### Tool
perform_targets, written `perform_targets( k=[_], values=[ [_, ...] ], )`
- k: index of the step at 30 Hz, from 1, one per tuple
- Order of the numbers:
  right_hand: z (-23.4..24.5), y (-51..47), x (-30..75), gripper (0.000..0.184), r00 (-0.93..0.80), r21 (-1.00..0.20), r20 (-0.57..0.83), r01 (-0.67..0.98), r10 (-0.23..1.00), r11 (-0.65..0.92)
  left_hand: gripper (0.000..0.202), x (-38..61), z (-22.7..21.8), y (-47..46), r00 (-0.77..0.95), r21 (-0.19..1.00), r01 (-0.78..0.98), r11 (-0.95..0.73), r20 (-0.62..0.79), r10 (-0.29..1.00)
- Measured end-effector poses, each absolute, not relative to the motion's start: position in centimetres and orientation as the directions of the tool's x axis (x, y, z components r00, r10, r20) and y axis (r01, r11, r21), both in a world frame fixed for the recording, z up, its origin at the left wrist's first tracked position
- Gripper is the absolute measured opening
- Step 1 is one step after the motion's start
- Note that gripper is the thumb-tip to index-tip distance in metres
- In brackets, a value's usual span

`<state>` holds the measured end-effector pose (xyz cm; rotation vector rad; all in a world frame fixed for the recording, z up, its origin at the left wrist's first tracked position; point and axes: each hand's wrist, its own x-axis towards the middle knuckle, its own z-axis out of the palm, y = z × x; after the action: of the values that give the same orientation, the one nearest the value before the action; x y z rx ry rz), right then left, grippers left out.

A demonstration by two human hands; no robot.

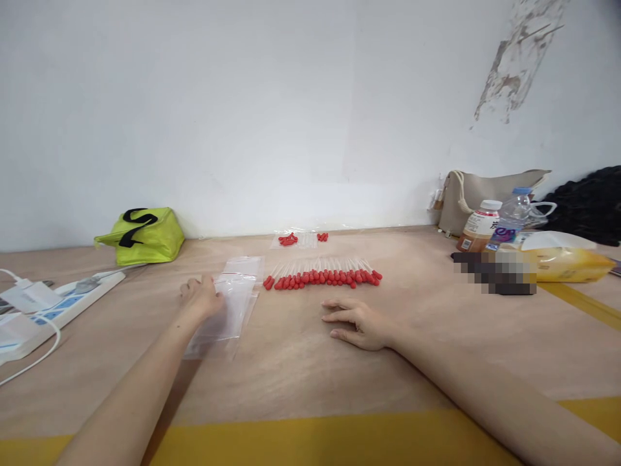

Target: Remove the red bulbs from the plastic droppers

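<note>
Surface, far edge, left part: lime bag, black handle. Left edge: white power strip with charger. Toward far right corner: beige bag, two bottles, tissue pack. Near edge: yellow tape.

Resealable bags: clear thin plastic, glossy, creased. Stick tips: red, smooth, low sheen. Surface: brown paper-like covering, mostly matt, faintly wrinkled. Edge band: yellow, smooth. Lime pouch: shiny synthetic, crumpled. Power strip: white plastic, smooth. Blue-capped bottle: transparent plastic, glossy. Wall: white, matt; one rough, flaked patch.
</note>
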<state>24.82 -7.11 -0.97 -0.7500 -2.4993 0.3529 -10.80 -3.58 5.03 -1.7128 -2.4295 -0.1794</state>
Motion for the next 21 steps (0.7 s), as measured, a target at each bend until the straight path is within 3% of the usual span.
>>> perform_targets(
  k=[2, 5, 8, 13, 17, 21],
  values=[
    [-1.1, -7.0, 24.8, 0.036, -0.721, -0.378, 0.394, 0.438, 0.57, 0.816, 0.055, -9.0, 4.6, -4.2, -0.238, -0.059, 0.964, 0.259, 0.241, 0.941],
    [-1.2, -7.0, 24.8, 0.036, -0.722, -0.376, 0.393, 0.438, 0.569, 0.817, 0.069, -6.4, 3.3, -4.7, -0.163, 0.013, 0.987, 0.162, 0.057, 0.985],
    [-1.1, -7.0, 24.8, 0.036, -0.724, -0.363, 0.387, 0.45, 0.571, 0.816, 0.059, -5.1, 2.0, -4.4, -0.264, 0.074, 0.962, 0.264, -0.012, 0.964],
    [-0.9, -6.8, 24.9, 0.035, -0.713, -0.339, 0.39, 0.476, 0.582, 0.811, 0.055, -6.9, 1.4, -3.1, -0.352, 0.133, 0.928, 0.347, 0.016, 0.936],
    [-1.1, -6.4, 25.1, 0.033, -0.715, -0.307, 0.418, 0.47, 0.561, 0.828, 0.06, -7.7, 1.5, -3.0, -0.304, 0.106, 0.952, 0.287, 0.219, 0.927],
    [-1.4, -5.6, 25.5, 0.027, -0.625, -0.15, 0.567, 0.562, 0.536, 0.814, 0.057, -5.5, 1.4, -4.0, 0.077, -0.022, 0.997, -0.075, 0.455, 0.887]
  ],
)
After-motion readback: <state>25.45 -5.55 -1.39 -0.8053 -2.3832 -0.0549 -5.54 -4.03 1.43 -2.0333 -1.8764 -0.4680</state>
